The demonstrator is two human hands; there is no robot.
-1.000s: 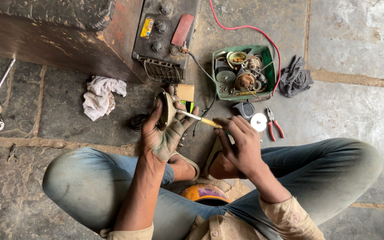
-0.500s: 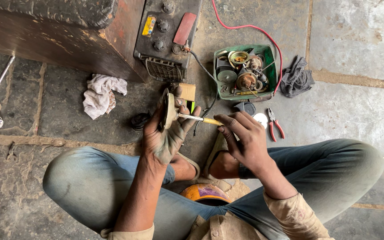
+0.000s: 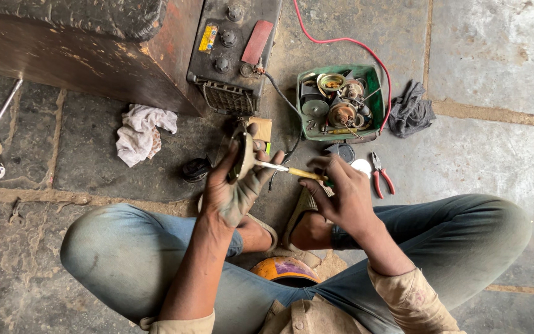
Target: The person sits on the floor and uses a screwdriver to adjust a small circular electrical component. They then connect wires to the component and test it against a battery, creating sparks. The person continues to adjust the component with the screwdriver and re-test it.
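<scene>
the person sits cross-legged on a stone floor point(image 3: 502, 148), both hands raised in front of the knees. the left hand point(image 3: 233, 188), grimy and dark with grease, has its fingers wrapped shut around a round metal part point(image 3: 242, 154), held on edge so that only its rim and a little of its face show; what kind of part it is cannot be told for sure from this angle. the right hand point(image 3: 341, 195) is closed on the yellow handle of a screwdriver point(image 3: 288, 170), whose thin shaft runs leftward to touch the metal part near the left thumb.

just beyond the hands lies a small cardboard box point(image 3: 261, 128), and behind it stands a black battery point(image 3: 236, 52) with a red patch on top, beside a rusty brown metal body point(image 3: 75, 55). a red wire point(image 3: 341, 42) curves past a green tray point(image 3: 373, 77) filled with round metal pieces. red-handled pliers point(image 3: 379, 176) lie on the floor just right of the right hand. a dark rag point(image 3: 410, 110) sits right of the tray, and a white rag point(image 3: 140, 131) lies well to the left.
</scene>
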